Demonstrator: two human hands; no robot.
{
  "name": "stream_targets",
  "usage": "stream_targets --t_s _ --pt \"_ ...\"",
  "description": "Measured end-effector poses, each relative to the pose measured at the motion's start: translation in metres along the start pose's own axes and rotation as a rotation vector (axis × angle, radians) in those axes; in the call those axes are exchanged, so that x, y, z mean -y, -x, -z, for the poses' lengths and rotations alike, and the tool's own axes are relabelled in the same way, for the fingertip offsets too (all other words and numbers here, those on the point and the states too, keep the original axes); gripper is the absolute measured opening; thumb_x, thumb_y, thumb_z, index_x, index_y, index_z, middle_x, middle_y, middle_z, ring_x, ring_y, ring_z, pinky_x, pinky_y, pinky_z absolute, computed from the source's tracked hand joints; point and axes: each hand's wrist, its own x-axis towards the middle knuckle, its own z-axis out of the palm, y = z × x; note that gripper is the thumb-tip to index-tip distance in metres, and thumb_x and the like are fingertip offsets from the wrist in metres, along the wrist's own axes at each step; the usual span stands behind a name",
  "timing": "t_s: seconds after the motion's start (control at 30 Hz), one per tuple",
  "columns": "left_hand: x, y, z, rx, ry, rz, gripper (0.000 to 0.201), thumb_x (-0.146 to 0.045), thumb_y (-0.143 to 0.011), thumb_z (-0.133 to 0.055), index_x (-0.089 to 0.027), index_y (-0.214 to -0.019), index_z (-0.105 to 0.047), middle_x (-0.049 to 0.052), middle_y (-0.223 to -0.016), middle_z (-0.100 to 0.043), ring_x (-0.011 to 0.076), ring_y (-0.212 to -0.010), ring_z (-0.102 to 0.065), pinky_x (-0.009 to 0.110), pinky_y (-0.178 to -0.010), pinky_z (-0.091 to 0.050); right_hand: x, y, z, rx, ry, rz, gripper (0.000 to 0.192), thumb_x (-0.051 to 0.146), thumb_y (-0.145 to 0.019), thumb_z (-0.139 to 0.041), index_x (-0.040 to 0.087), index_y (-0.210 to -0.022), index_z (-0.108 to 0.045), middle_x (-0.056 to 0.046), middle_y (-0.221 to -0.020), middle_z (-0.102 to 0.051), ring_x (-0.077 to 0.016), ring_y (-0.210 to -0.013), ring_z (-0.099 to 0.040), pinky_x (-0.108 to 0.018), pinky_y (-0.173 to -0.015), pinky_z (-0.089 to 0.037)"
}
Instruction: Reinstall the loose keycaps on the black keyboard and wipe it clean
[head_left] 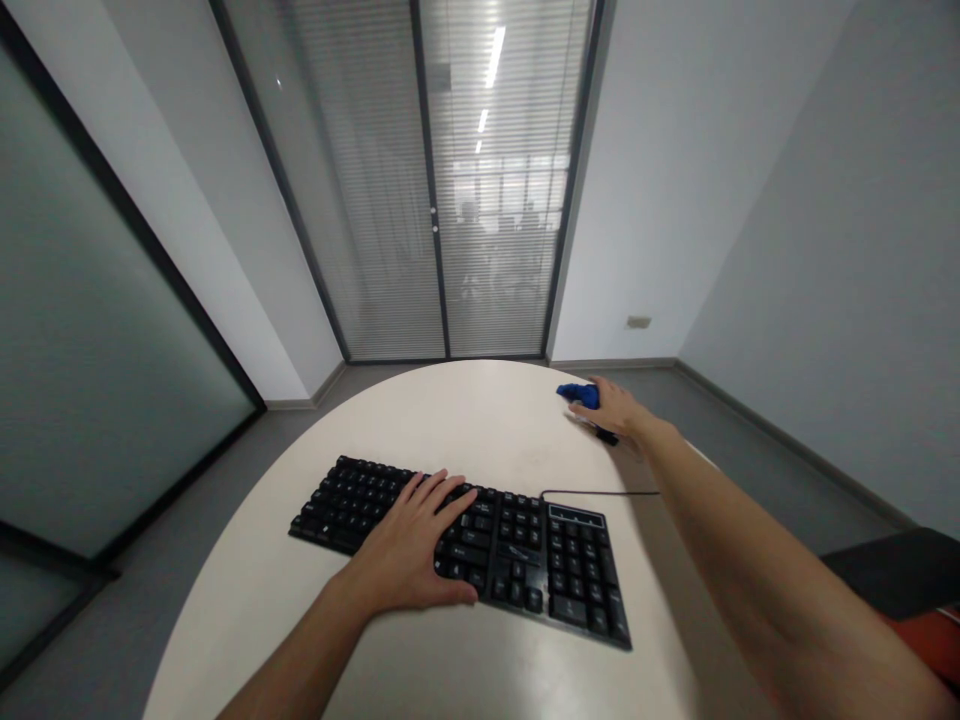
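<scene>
Resting flat on the black keyboard (461, 545), the left hand (416, 550) spreads its fingers wide over the middle keys, gripping nothing; beyond the keyboard's far right corner, the right hand (615, 410) closes over a blue object (579, 394) with a dark end, near the edge of the round white table (465, 410); a firm, steady grip there seems wise; no containers show.

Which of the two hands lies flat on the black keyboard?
The left hand does, flat on the black keyboard; the right hand reaches a small blue object.
</scene>
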Motion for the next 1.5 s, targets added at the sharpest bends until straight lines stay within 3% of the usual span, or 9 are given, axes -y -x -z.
stream_targets --t_s 0.2,0.47,0.6,0.73,0.87,0.97,1.1,1.3,1.5 --pt "-0.001 -0.001 0.002 0.005 -0.022 -0.008 0.108 -0.068 -0.064 -0.078 -0.030 -0.154 -0.032 0.007 -0.160 -0.032 0.0381 -0.146 -0.027 0.059 -0.122 -0.016 -0.005 0.018 0.011 -0.065 -0.045 -0.051 0.094 0.072 -0.084 -0.049 0.008 -0.151 -0.033 -0.025 -0.149 -0.044 -0.0394 -0.132 -0.048 -0.051 -0.109 -0.038" --pt "-0.002 0.001 0.003 0.008 0.005 -0.063 0.106 -0.068 -0.064 -0.078 -0.031 -0.153 -0.034 0.007 -0.158 -0.035 0.0387 -0.145 -0.029 0.059 -0.121 -0.015 -0.001 0.058 0.032 -0.113 -0.076 -0.061 0.078 0.060 -0.095 -0.040 0.006 -0.151 -0.034 -0.025 -0.150 -0.044 -0.0394 -0.133 -0.047 -0.053 -0.111 -0.036" --pt "-0.010 0.000 0.003 0.038 0.017 -0.105 0.091 -0.061 -0.075 -0.074 -0.034 -0.153 -0.034 0.004 -0.158 -0.036 0.0367 -0.145 -0.031 0.059 -0.121 -0.017 0.040 0.089 0.042 -0.116 -0.133 0.167 0.068 0.056 -0.094 -0.047 0.011 -0.144 -0.044 -0.020 -0.143 -0.053 -0.0357 -0.130 -0.050 -0.052 -0.112 -0.036" --pt "-0.018 -0.002 0.002 0.058 0.021 -0.171 0.078 -0.062 -0.085 -0.063 -0.034 -0.153 -0.034 0.003 -0.159 -0.036 0.0344 -0.146 -0.031 0.058 -0.121 -0.018 0.107 0.147 0.055 0.163 -0.301 0.501 0.058 0.054 -0.093 -0.052 0.018 -0.138 -0.053 -0.015 -0.141 -0.055 -0.0298 -0.130 -0.051 -0.049 -0.113 -0.036" --pt "-0.022 -0.004 0.000 0.050 0.024 -0.239 0.074 -0.063 -0.090 -0.056 -0.028 -0.152 -0.037 0.005 -0.158 -0.037 0.0330 -0.146 -0.030 0.056 -0.122 -0.017 0.160 0.216 0.060 0.407 -0.373 0.675 0.087 0.055 -0.078 -0.072 0.025 -0.152 -0.037 -0.014 -0.157 -0.037 -0.0328 -0.142 -0.038 -0.050 -0.117 -0.032" --pt "-0.025 -0.006 -0.001 0.038 0.035 -0.290 0.073 -0.063 -0.091 -0.052 -0.025 -0.151 -0.037 0.007 -0.156 -0.040 0.0325 -0.146 -0.031 0.054 -0.122 -0.017 0.176 0.253 0.051 0.478 -0.292 0.625 0.113 0.055 -0.061 -0.083 0.025 -0.157 -0.029 -0.015 -0.165 -0.017 -0.0440 -0.146 -0.024 -0.060 -0.117 -0.025" --pt "-0.032 -0.010 -0.003 -0.002 0.007 -0.342 0.060 -0.057 -0.097 -0.046 -0.025 -0.148 -0.042 0.007 -0.152 -0.046 0.0290 -0.143 -0.037 0.053 -0.123 -0.017 0.179 0.279 0.040 0.484 -0.201 0.458 0.117 0.055 -0.054 -0.084 0.027 -0.156 -0.032 -0.013 -0.165 -0.016 -0.0503 -0.145 -0.018 -0.070 -0.112 -0.023" --pt "-0.027 -0.014 -0.014 -0.169 -0.085 -0.247 0.052 -0.047 -0.102 -0.042 -0.021 -0.146 -0.043 0.010 -0.154 -0.043 0.0276 -0.144 -0.036 0.054 -0.121 -0.024 0.174 0.284 0.049 0.450 -0.087 0.297 0.110 0.045 -0.057 -0.078 0.028 -0.156 -0.032 -0.008 -0.166 -0.014 -0.0445 -0.147 -0.017 -0.063 -0.114 -0.023" --pt "-0.009 -0.011 -0.029 -0.183 -0.108 -0.061 0.058 -0.047 -0.103 -0.038 -0.018 -0.153 -0.033 0.011 -0.162 -0.027 0.0288 -0.149 -0.023 0.052 -0.121 -0.025 0.147 0.264 0.046 0.335 -0.027 0.210 0.101 0.049 -0.064 -0.073 0.029 -0.154 -0.034 -0.007 -0.166 -0.015 -0.0398 -0.146 -0.023 -0.057 -0.115 -0.026"
